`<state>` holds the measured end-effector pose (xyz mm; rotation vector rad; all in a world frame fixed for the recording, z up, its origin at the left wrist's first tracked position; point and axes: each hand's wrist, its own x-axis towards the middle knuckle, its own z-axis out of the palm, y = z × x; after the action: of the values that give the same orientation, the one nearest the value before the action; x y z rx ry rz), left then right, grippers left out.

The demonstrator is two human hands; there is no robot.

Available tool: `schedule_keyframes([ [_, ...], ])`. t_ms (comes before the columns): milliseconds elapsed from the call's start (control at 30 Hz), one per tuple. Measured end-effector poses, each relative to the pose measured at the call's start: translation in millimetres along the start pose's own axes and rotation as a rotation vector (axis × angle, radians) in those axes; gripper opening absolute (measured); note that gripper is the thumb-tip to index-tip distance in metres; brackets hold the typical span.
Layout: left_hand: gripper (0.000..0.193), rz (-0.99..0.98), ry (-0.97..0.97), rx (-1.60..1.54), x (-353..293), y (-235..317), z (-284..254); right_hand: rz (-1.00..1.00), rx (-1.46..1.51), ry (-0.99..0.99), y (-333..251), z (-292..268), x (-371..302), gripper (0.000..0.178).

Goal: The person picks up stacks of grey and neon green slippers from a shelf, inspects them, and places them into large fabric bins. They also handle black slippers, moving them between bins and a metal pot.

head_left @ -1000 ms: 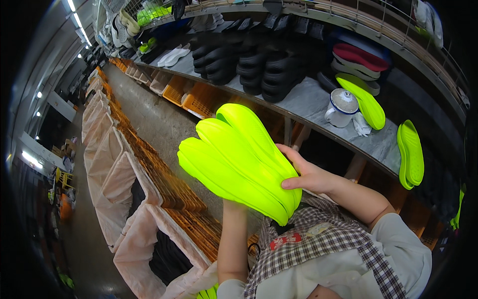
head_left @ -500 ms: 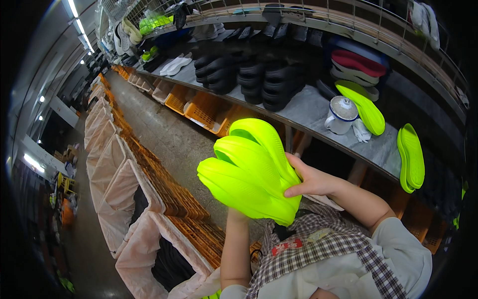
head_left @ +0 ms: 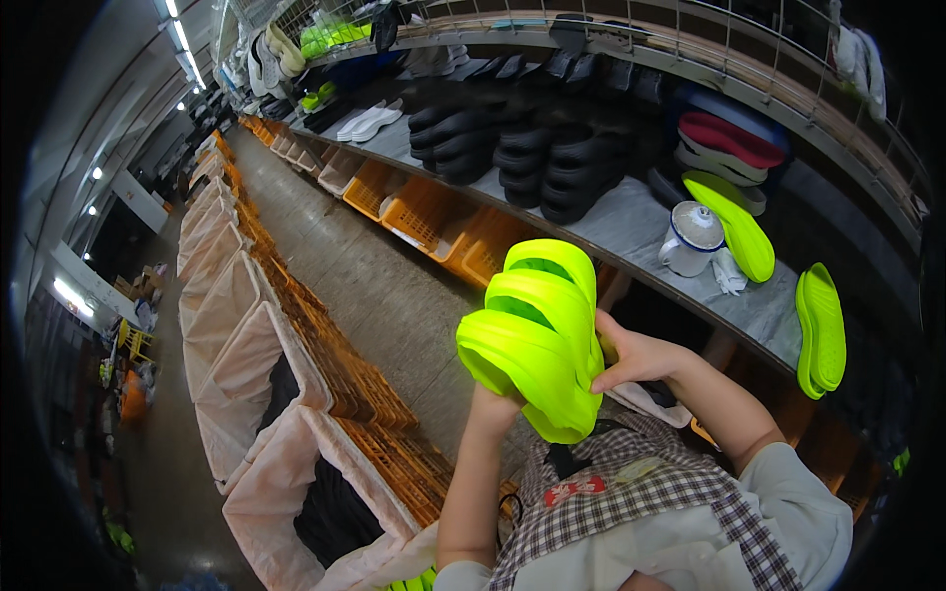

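A stack of several neon yellow-green foam slippers (head_left: 547, 320) is held up in front of my body, their foot openings partly showing. My right hand (head_left: 639, 357) grips the stack's right side, thumb on the near face and fingers going behind it. From below, my left hand (head_left: 498, 409) supports the lower left part; most of its fingers are hidden by the slippers. Two more neon yellow-green pieces lie on the bench to the right: a slipper sole (head_left: 734, 231) leaning by a mug and a stacked pair of soles (head_left: 820, 330) at the bench edge.
Along the grey bench (head_left: 631, 212) stand black slippers (head_left: 581, 172), white slippers (head_left: 370, 120) and a lidded enamel mug (head_left: 692, 236). Orange crates (head_left: 414, 212) sit beneath. On the left, cloth-lined crates (head_left: 296, 433) form a long row, the nearest containing black items. A wire rack (head_left: 690, 49) runs above.
The slipper stack has turned and shifted right, so that its openings now show more. Both hands keep hold; my left hand shows more at its lower side. The whole view has shifted slightly.
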<state>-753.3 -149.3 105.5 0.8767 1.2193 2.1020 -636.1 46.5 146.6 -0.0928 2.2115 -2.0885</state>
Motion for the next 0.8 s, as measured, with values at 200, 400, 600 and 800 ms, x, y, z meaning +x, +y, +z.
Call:
schedule_keyframes([
  [200,0.055,-0.071,-0.047,0.036,-3,7,4,-0.008,-0.009,-0.023,9,-3,0,0.117],
  [400,0.055,-0.012,0.120,0.026,6,2,4,-0.040,-0.274,0.071,26,-8,2,0.113],
  [600,0.048,-0.358,0.263,-0.587,-7,20,26,-0.268,-0.429,0.149,24,-20,20,0.046],
  [800,0.058,-0.270,0.288,-0.495,-3,23,21,-0.221,0.186,0.105,7,-8,-3,0.027],
])
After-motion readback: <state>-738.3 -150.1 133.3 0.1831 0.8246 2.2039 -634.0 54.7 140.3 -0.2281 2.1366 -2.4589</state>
